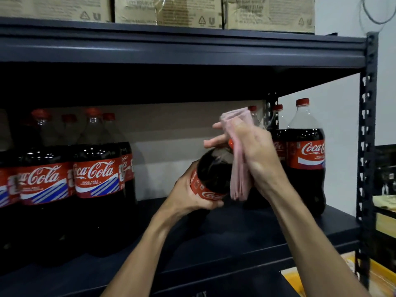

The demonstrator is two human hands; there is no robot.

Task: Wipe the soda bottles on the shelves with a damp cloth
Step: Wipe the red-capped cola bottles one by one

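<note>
A large dark cola bottle with a red label is gripped round its label band by the left hand, fingers curled. The bottle is tilted. Its base is hidden, so contact with the shelf cannot be told. A folded pink cloth is clasped in the right hand and pressed on the bottle's shoulder, just beside the red cap.

Progress, judged: one bottle is mid-wipe, upper part only. Whether the others are wiped cannot be told. A cluster of matching bottles is stood well left of the grip, and a few more close on its right.

Room: a bare stretch of dark metal shelf board is left below and left of the grip. Headroom is capped by the upper shelf beam. The right bottles are near the wiping hand, so a knock is judged possible. Past them a perforated upright post is seen.
</note>
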